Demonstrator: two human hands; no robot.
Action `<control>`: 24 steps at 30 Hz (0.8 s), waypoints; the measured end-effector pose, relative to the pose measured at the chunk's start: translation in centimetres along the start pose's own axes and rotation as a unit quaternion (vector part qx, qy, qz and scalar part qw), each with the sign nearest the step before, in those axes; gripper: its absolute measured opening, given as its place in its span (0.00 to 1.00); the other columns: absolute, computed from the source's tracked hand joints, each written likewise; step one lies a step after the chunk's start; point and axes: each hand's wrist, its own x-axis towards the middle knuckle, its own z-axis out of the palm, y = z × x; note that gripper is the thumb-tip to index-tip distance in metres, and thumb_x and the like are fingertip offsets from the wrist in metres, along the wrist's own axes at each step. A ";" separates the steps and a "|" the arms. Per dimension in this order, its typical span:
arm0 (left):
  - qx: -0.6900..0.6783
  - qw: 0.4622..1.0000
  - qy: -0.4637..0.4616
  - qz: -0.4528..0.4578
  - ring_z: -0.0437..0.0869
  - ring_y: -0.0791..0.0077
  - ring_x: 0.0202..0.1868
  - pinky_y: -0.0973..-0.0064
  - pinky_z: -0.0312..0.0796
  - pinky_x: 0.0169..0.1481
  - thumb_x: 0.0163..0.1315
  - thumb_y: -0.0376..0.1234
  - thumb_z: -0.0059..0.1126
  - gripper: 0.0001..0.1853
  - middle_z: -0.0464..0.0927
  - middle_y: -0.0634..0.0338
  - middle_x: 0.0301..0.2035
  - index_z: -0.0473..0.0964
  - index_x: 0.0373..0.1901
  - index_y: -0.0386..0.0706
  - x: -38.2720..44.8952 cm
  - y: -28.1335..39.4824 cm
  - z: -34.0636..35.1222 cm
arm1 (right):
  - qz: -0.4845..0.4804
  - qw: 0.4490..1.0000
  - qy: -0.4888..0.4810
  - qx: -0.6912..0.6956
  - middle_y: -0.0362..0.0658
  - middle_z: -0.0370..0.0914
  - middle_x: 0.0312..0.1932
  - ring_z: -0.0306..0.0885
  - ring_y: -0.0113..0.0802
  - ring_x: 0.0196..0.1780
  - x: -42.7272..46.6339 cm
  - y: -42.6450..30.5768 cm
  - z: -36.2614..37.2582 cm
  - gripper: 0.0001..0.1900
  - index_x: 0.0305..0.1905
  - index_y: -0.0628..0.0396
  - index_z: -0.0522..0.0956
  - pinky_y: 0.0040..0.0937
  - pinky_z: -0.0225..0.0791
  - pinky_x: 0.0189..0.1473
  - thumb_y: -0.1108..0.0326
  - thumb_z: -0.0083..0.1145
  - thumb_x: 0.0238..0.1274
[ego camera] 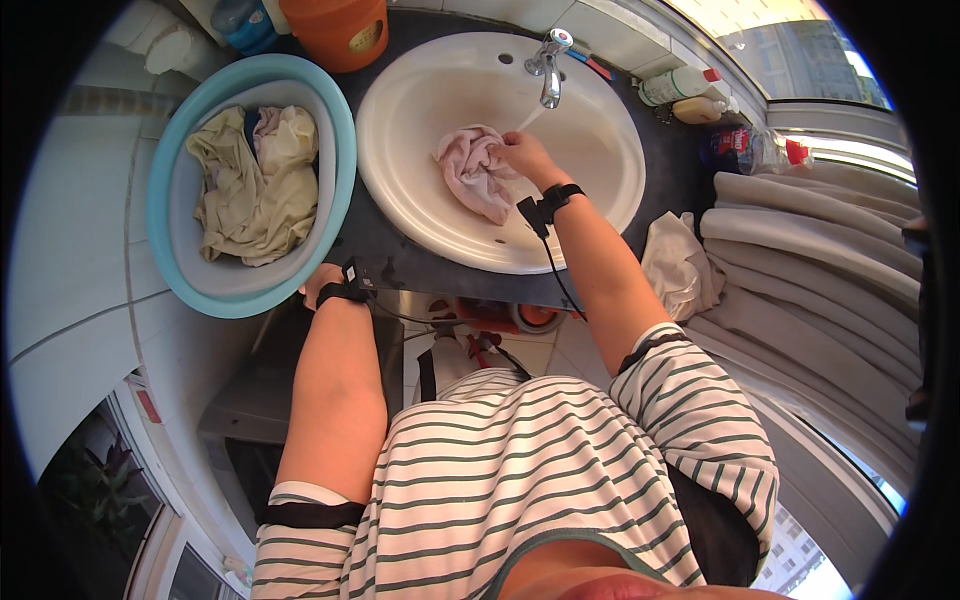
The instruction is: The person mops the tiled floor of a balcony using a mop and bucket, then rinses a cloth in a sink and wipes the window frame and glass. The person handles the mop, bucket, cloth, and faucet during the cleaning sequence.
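Observation:
My right hand [527, 156] is over the white sink [600, 199], its fingers gripping a crumpled pale pink cloth [474, 169]. A thin stream of water runs from the chrome tap [552, 71] down beside that hand. At the front rim of a light-blue plastic basin [166, 217] is my left hand [321, 282], its fingers mostly hidden by the basin, so its grip cannot be made out. Nested inside the blue basin is a pale grey basin [185, 251], which holds a cream garment [255, 199] and other bunched cloth.
An orange bucket [337, 34] and a blue bottle [241, 26] stand behind the basins. Several bottles, one a white bottle with a red cap [679, 85], line the window side. Grey curtain folds [814, 240] hang at right. Cables [556, 270] trail from both wrist straps.

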 end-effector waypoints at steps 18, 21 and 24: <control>0.024 0.999 -0.046 0.008 0.80 0.46 0.64 0.49 0.79 0.70 0.84 0.46 0.32 0.27 0.71 0.44 0.69 0.66 0.73 0.39 -3.0 0.3 -1.7 | -0.009 0.917 0.046 0.397 0.45 0.83 0.45 0.83 0.39 0.48 -7.6 0.7 -2.8 0.14 0.49 0.59 0.84 0.41 0.81 0.50 0.59 0.64 0.69; 0.113 0.990 -0.066 0.056 0.81 0.45 0.63 0.50 0.81 0.68 0.82 0.45 0.34 0.27 0.71 0.44 0.69 0.68 0.70 0.37 -3.2 0.4 -2.3 | -0.042 0.861 0.125 0.492 0.43 0.80 0.47 0.82 0.38 0.52 -10.6 1.5 -8.7 0.09 0.51 0.56 0.80 0.49 0.83 0.54 0.64 0.59 0.75; 0.055 0.997 -0.047 0.030 0.83 0.46 0.61 0.52 0.83 0.63 0.79 0.43 0.43 0.25 0.74 0.43 0.66 0.69 0.67 0.35 -2.2 0.1 -1.8 | -0.068 0.814 0.410 0.406 0.42 0.84 0.43 0.83 0.32 0.45 -12.3 1.3 -13.8 0.16 0.50 0.59 0.79 0.30 0.76 0.48 0.59 0.68 0.70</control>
